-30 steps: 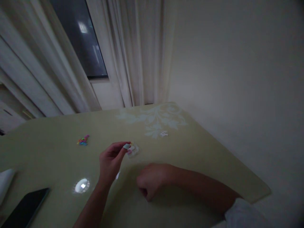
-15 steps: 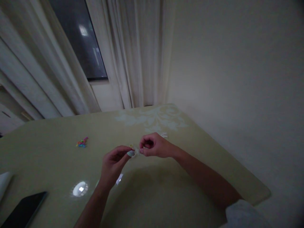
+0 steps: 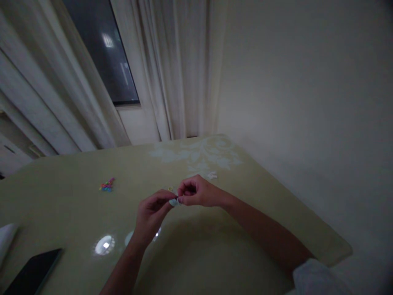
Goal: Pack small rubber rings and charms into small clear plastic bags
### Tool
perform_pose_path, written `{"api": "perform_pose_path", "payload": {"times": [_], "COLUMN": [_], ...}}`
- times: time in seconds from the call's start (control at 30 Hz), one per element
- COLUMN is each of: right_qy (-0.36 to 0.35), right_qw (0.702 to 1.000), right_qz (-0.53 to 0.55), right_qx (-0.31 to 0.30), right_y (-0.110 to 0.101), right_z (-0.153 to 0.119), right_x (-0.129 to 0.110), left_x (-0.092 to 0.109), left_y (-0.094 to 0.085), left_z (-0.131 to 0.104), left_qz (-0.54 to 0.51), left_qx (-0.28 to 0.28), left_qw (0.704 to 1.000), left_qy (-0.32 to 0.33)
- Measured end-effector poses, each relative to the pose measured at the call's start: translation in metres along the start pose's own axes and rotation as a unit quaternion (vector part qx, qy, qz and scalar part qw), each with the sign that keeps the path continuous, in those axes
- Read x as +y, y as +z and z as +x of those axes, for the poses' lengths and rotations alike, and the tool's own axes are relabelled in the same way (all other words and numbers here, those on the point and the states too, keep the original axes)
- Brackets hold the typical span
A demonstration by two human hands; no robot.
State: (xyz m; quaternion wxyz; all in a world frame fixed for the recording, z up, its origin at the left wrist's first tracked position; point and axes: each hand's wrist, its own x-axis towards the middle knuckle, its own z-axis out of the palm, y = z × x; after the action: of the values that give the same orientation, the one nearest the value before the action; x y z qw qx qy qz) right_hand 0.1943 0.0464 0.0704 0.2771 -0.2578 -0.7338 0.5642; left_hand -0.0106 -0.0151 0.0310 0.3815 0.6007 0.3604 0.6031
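Observation:
Above the middle of the table, my left hand (image 3: 153, 211) pinches a small pale piece with dark stripes (image 3: 174, 202) between thumb and fingertips. My right hand (image 3: 198, 191) is closed in a pinch at the right end of that piece, its fingertips almost meeting those of my left. What lies between the right fingertips is too small to make out. Just behind the fingers a tiny yellowish item (image 3: 170, 189) shows. Beyond my right hand lie small white pieces (image 3: 212, 175).
A little heap of bright coloured pieces (image 3: 107, 185) lies on the table (image 3: 73, 213) to the left. A dark flat device (image 3: 32, 272) and a white object (image 3: 6, 239) are at the near left. A wall (image 3: 307, 123) borders the table's right side, with curtains (image 3: 190, 73) behind.
My left hand has moved slightly right, closing the small gap to my right hand. The clear, film-like bit seen between the fingertips earlier is now mostly hidden.

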Motion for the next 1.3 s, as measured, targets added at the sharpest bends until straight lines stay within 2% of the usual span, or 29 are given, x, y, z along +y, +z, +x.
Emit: {"api": "perform_pose_path", "payload": {"times": [0.1,0.3,0.5,0.67,0.77,0.87,1.1,1.3], "right_qy": [-0.006,0.01,-0.019,-0.04,-0.055,-0.084,-0.2,-0.243], "right_qw": [1.0,1.0,0.998,0.993,0.989,0.983,0.953,0.937], "right_qz": [0.023,0.018,-0.033,-0.082,-0.101,-0.115,-0.171,-0.176], "right_qx": [0.003,0.014,0.044,0.075,0.097,0.116,0.149,0.181], "right_y": [-0.002,0.002,0.005,0.009,0.013,0.015,0.019,0.027], "right_z": [0.0,0.001,0.0,-0.002,-0.003,-0.004,-0.007,-0.008], "right_x": [-0.001,0.002,0.003,0.0,-0.003,-0.005,-0.007,-0.002], "left_x": [0.0,0.001,0.001,-0.001,-0.001,0.001,0.0,-0.003], "left_y": [0.0,-0.002,0.0,0.0,0.001,0.002,0.004,0.007], "left_z": [0.0,0.0,0.001,0.002,0.001,-0.001,-0.003,-0.005], "left_qz": [-0.004,0.01,0.035,0.073,0.091,0.104,0.097,0.065], "left_qx": [0.013,-0.016,-0.012,-0.011,0.003,0.025,0.08,0.115], "left_qw": [1.0,0.999,0.998,0.991,0.989,0.987,0.987,0.988], "left_qy": [0.0,0.027,0.052,0.108,0.118,0.117,0.099,0.082]}}
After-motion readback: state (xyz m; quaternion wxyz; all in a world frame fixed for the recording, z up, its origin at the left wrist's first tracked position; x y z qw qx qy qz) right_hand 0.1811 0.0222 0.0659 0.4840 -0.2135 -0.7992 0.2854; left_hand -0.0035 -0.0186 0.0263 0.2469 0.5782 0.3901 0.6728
